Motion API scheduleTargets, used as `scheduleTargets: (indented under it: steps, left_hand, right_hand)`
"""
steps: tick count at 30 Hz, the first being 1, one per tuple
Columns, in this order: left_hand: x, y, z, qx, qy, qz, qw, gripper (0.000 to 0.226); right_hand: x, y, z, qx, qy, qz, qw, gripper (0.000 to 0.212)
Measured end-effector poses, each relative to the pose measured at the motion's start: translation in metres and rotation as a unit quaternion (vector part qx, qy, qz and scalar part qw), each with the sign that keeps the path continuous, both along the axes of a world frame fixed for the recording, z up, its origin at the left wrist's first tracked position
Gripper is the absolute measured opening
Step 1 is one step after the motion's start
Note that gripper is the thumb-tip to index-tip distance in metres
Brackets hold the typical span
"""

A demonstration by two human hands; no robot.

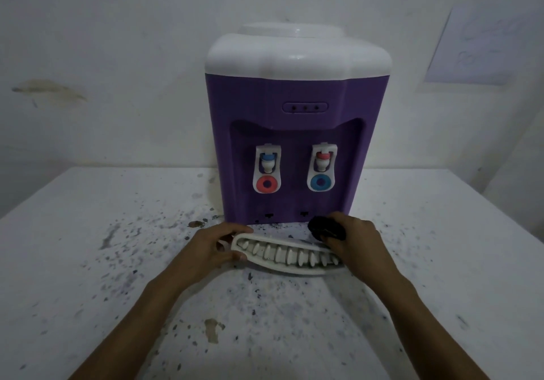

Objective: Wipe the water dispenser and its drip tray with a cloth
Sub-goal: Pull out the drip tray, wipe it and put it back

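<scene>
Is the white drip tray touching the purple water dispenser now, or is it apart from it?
Apart. The head view shows the drip tray lying on the table in front of the water dispenser, with a strip of speckled tabletop visible between them.

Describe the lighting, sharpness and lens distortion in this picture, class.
Head view: dim, flat light with a bluish cast; the cloth in the right hand reads as a dark, detailless lump. Head view: soft all over, the drip tray slats slightly smeared. Head view: wide-angle bending curves the table edges and splays the forearms.
</scene>
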State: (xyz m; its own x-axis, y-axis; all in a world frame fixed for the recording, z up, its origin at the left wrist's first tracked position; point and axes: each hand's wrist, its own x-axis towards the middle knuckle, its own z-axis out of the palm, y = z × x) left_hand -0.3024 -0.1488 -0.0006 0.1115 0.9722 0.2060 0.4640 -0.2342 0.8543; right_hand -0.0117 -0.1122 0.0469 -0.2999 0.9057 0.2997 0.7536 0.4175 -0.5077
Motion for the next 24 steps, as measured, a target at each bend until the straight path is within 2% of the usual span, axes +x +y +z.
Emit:
scheduleTargets:
  steps: [4,9,13,18,21,24]
  left_hand:
    - [0.000,0.001,0.001,-0.018,-0.003,0.012,1.000,0.045]
    - [0.009,-0.001,0.008,-0.021,0.003,-0.001,1.000,0.044]
    - [0.012,-0.004,0.010,-0.015,0.050,0.006,0.999,0.043]
    - [0.004,-0.009,0.008,-0.018,0.039,0.018,0.999,0.040]
    - [0.006,-0.009,0.009,-0.021,0.027,0.016,0.999,0.037]
    - [0.009,-0.008,0.009,-0.019,0.028,0.016,0.999,0.037]
  right_hand:
    - [0.008,-0.008,-0.007,0.043,-0.064,0.056,0.995,0.038]
    - [-0.023,-0.024,-0.024,0.117,-0.054,0.054,0.990,0.047]
    - [-0.059,-0.030,-0.026,0.152,-0.010,0.088,0.984,0.034]
    - [-0.043,-0.026,-0.031,0.157,-0.060,0.142,0.975,0.031]
    - [-0.029,-0.024,-0.034,0.155,-0.066,0.078,0.983,0.044]
    - [-0.032,-0.025,-0.034,0.144,-0.032,0.030,0.989,0.045]
